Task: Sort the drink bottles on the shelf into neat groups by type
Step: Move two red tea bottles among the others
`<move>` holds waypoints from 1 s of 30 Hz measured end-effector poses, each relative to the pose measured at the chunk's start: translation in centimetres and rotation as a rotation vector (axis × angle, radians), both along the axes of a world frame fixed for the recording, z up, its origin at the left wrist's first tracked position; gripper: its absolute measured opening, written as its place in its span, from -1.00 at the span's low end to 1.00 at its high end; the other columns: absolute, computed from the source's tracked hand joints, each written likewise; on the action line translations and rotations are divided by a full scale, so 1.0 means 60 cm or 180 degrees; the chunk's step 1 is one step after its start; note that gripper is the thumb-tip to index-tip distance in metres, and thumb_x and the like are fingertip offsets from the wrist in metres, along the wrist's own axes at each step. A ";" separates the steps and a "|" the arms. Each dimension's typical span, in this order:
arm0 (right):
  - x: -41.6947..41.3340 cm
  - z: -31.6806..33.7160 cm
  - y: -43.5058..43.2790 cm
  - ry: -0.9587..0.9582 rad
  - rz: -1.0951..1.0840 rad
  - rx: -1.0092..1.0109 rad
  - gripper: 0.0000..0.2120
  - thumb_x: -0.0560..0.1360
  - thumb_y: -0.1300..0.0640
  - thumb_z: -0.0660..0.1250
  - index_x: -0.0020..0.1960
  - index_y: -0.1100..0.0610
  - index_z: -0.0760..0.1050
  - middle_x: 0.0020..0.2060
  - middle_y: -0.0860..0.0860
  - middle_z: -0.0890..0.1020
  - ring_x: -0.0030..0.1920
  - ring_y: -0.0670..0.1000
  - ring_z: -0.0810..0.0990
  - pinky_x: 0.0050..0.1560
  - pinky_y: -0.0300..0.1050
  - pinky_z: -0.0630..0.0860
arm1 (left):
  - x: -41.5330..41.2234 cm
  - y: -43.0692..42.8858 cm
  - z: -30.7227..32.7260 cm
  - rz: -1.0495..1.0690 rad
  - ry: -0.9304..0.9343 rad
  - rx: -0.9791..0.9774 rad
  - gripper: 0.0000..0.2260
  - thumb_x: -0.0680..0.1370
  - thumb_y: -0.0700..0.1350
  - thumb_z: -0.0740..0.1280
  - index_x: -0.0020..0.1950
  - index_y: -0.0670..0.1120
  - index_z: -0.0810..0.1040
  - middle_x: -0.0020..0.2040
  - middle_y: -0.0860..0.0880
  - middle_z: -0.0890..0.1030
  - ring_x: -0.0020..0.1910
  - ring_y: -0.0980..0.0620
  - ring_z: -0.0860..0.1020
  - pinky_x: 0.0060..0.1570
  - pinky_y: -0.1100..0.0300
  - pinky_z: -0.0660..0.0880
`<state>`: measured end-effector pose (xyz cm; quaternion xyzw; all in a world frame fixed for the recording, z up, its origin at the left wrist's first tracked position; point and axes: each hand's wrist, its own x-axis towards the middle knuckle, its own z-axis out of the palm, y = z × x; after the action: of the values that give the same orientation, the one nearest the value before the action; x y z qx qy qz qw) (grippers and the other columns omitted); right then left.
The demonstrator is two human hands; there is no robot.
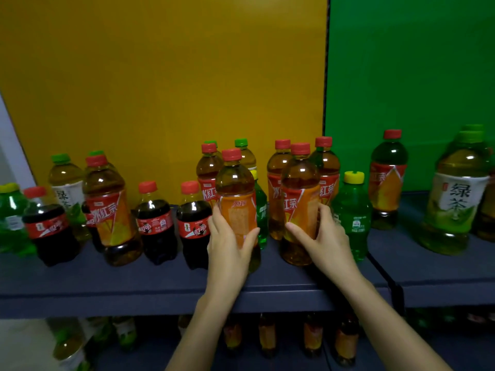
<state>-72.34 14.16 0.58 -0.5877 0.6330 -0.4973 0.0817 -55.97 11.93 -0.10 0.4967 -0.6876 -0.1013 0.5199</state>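
While my left hand [230, 245] curls round the lower half of one red-capped iced tea bottle [235, 194], thumb on its right side and fingers on its left, my right hand [325, 236] grips a second iced tea bottle [300, 199] just beside it, thumb across the front and fingers round the right side. Both bottles are upright near the front middle of the dark blue shelf [120, 279]; I cannot tell whether either base is lifted off it. Close behind them crowd more iced tea bottles [278, 178], and a green soda bottle [262, 210] peeks out between the two I hold. A yellow-capped green soda [351, 210] stands just beside my right fingers, and a cola bottle [192, 223] just beside my left ones, with another cola bottle [154, 223] further left. Well off to the right stands a large green tea bottle [455, 194]. Behind everything rise a yellow panel [160, 76] and a green panel [401, 76]. Blurred bottles sit on the level below.
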 end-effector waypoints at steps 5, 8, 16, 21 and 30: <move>0.010 -0.003 -0.015 -0.0048 0.0052 -0.0063 -0.36 0.43 -0.12 0.34 0.39 0.12 0.21 0.25 0.07 0.50 0.24 0.09 0.48 0.24 0.05 0.42 | -0.003 -0.023 0.000 0.0049 0.0082 0.0069 -0.24 0.50 0.00 0.33 0.51 -0.17 -0.08 0.45 -0.14 0.20 0.41 -0.10 0.27 0.32 -0.06 0.34; 0.015 -0.009 -0.021 -0.0070 0.0042 -0.0094 -0.36 0.45 -0.13 0.31 0.40 0.13 0.20 0.26 0.07 0.49 0.25 0.09 0.47 0.25 0.06 0.41 | -0.001 -0.037 -0.004 0.0106 0.0162 0.0064 -0.23 0.51 -0.01 0.32 0.51 -0.18 -0.11 0.48 -0.16 0.16 0.44 -0.11 0.23 0.35 -0.07 0.31; 0.012 -0.022 0.004 0.0167 0.0114 -0.0036 -0.35 0.53 -0.10 0.20 0.51 0.09 0.04 0.40 0.04 0.36 0.37 0.06 0.36 0.35 0.07 0.32 | -0.007 -0.015 -0.016 0.0217 0.0205 -0.0201 -0.30 0.56 -0.12 0.26 0.51 -0.14 -0.15 0.54 -0.12 0.03 0.51 -0.04 0.05 0.42 0.20 0.06; -0.007 -0.022 0.078 0.0633 0.0103 -0.0763 -0.56 0.51 0.14 0.29 0.37 0.03 0.32 0.23 -0.16 0.42 0.26 -0.22 0.36 0.23 -0.40 0.26 | -0.028 0.020 -0.055 0.0044 -0.0133 -0.1233 -0.63 0.54 -0.31 0.23 0.34 -0.14 0.33 0.27 -0.05 0.42 0.31 0.10 0.31 0.37 0.21 0.21; -0.064 -0.035 0.053 0.0149 -0.0522 -0.1006 -0.13 0.34 0.16 0.49 0.48 0.18 0.05 0.42 0.13 0.21 0.43 0.03 0.19 0.39 -0.10 0.15 | -0.074 0.008 -0.029 -0.0440 -0.0106 0.0037 -0.41 0.62 -0.16 0.12 0.51 -0.15 -0.18 0.55 -0.05 -0.08 0.52 0.06 -0.08 0.40 0.34 -0.10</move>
<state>-76.17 17.31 -1.50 -0.5510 0.5945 -0.5818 -0.0672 -60.42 12.40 -1.86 0.4527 -0.7282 -0.1327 0.4972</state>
